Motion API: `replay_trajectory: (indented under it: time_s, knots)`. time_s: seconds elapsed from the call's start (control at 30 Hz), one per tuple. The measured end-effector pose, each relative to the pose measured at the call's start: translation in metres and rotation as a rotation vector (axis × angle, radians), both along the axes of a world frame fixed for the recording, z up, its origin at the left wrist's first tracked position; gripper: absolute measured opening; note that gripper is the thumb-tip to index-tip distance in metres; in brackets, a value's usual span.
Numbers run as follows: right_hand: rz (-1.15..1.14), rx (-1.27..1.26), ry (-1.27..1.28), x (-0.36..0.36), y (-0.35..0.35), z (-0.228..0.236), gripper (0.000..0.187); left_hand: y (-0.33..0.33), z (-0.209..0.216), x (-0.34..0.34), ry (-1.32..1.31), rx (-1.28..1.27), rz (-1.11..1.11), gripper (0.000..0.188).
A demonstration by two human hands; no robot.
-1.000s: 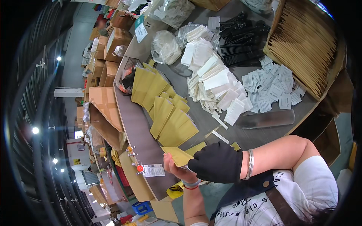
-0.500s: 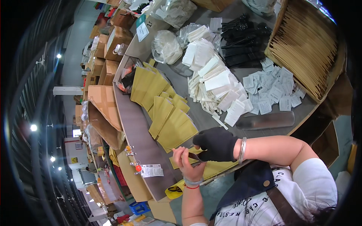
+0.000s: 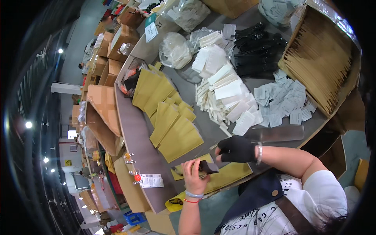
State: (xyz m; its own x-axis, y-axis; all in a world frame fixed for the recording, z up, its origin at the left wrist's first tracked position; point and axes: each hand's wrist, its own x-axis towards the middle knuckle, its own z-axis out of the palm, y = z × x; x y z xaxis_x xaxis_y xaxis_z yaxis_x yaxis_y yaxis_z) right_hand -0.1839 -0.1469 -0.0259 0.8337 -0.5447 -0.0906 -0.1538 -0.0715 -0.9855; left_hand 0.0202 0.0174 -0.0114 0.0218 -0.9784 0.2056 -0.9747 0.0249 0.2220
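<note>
My bare left hand (image 3: 192,174), with a hair tie and a red string at its wrist, is closed round a small dark folded box (image 3: 208,167) with slanted sides. My right hand (image 3: 237,149), in a black glove and wearing bangles, hovers a little to the right of the box, apart from it. Its fingers are curled inward, and what they hold, if anything, I cannot make out. Yellow padded envelopes (image 3: 235,173) lie under and beside my hands. More yellow envelopes (image 3: 178,137) are fanned out beyond my left hand.
White paper packets (image 3: 227,90) heap up mid-table, beside black plastic-looking pieces (image 3: 256,51) and printed cards (image 3: 286,100). A clear tube (image 3: 276,133) lies by the table's near edge. A carton of brown sheets (image 3: 319,58) stands at right, and a label (image 3: 152,181) lies at left.
My right hand has drawn away from the dark box toward the right. My left hand keeps the box, now turned so that more of it shows. The view has shifted slightly.
</note>
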Motion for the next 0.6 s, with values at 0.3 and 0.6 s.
replay_trajectory:
  time_s: [0.3, 0.6]
  knots:
    - [-0.650, -0.886, 0.393, -0.087, -0.101, -0.065, 0.031, -0.038, -0.065, 0.113, 0.164, 0.213, 0.218, 0.078]
    - [-0.462, -0.873, 0.797, -0.078, -0.125, -0.065, 0.038, -0.088, -0.083, 0.134, -0.071, 0.379, 0.128, 0.081]
